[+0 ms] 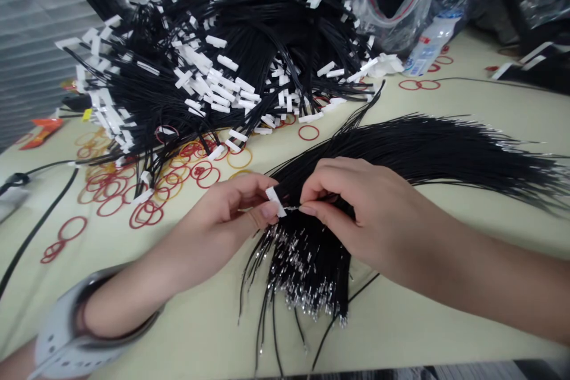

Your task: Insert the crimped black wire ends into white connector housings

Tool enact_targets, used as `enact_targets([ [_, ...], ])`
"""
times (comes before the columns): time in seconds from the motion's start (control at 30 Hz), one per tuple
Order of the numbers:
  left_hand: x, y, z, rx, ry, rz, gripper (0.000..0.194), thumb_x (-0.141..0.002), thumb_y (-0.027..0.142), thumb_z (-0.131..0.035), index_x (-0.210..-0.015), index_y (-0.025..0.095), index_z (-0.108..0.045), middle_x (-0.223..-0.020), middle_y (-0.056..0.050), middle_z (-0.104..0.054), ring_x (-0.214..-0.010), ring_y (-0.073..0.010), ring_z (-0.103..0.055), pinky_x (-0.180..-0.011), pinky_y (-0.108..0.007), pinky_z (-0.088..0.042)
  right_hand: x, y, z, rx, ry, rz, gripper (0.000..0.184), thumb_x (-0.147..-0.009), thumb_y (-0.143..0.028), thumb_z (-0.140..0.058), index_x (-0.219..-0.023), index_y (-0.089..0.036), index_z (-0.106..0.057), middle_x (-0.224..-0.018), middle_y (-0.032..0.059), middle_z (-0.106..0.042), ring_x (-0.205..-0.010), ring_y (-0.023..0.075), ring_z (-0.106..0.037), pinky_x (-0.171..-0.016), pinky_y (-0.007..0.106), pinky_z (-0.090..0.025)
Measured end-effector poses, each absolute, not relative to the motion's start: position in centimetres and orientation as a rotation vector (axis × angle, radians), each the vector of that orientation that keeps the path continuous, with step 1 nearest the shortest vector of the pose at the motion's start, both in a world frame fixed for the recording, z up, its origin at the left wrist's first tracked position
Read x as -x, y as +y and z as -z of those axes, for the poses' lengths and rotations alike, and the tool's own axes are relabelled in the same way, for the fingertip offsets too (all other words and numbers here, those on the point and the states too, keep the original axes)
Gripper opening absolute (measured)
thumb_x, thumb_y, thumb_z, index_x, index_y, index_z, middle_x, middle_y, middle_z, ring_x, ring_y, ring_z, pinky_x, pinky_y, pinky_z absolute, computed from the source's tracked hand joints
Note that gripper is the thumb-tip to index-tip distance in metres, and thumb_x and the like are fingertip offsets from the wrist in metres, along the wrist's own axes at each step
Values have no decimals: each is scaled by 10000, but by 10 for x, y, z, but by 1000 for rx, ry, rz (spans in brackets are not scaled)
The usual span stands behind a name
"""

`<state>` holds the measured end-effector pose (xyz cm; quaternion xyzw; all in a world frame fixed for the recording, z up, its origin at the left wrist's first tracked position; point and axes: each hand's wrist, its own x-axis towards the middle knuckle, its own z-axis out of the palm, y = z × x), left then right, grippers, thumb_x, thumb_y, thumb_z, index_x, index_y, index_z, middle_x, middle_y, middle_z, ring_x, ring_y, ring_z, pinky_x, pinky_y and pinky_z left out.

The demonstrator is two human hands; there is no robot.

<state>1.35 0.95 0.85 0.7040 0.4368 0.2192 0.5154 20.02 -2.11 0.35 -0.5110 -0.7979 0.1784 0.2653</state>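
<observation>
My left hand [227, 219] pinches a small white plastic connector housing [275, 202] between thumb and fingers. My right hand [347, 208] grips a thin black wire [291, 208] close to its bright metal crimped tip, which sits just beside the housing's open end. Under and behind my right hand lies a loose bundle of black wires [401, 151], its silver crimped ends [303, 279] fanning toward me. A large heap of black wires with white connectors [214, 65] lies farther away on the table.
Red and orange rubber bands [111, 190] are scattered over the pale table [187, 332]. A black cable [40, 228] runs along the left, near an orange tool [42, 132]. A plastic bag [387, 0] and a water bottle [431, 41] stand at the back. A grey strap [66, 332] circles my left wrist.
</observation>
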Motion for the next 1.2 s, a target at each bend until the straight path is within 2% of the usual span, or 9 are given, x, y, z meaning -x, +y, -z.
enact_targets([
  [0.2,-12,9,-9,-1711,951,-486,57,-853,159,-528,-829,183,-574,-673,57,-557,-619,-54,-488,-524,-139,-366,-199,-22,1,1256,-2221,-355,158,-765,-2,-531,-744,-157,-555,-744,-31,-542,-682,109,-428,-638,263,-302],
  [0.33,-13,8,-6,-1676,903,-541,65,-853,157,-538,-848,196,-590,-649,72,-544,-603,-45,-477,-535,-125,-368,-197,-24,7,1175,-2208,-299,160,-752,20,-515,-730,-132,-558,-725,-7,-534,-681,120,-414,-635,270,-308],
  [0.53,-15,8,-3,-1609,908,-539,65,-840,141,-550,-826,188,-592,-655,65,-560,-603,-48,-490,-537,-125,-379,-196,-24,11,1112,-2184,-289,164,-798,-11,-478,-724,-112,-583,-698,11,-532,-659,118,-430,-619,265,-333],
  [0.83,-11,15,-6,-1475,932,-489,65,-851,149,-542,-809,173,-586,-693,57,-580,-614,-34,-509,-596,-112,-416,-210,-17,4,999,-2165,-474,119,-848,-83,-497,-798,-135,-591,-763,-4,-559,-719,60,-502,-643,152,-394],
  [0.97,-9,15,-5,-1505,940,-501,84,-852,138,-535,-798,174,-589,-681,60,-559,-635,-34,-506,-581,-103,-396,-209,-19,3,1094,-2081,-346,124,-849,-89,-493,-779,-131,-587,-813,13,-558,-732,59,-513,-652,156,-396],
  [1.2,-11,11,-6,-1621,930,-500,59,-855,197,-553,-870,214,-608,-674,70,-557,-616,-45,-482,-545,-130,-371,-204,-21,5,1119,-2207,-195,136,-839,-140,-538,-761,-144,-649,-721,9,-573,-654,88,-504,-591,205,-381],
])
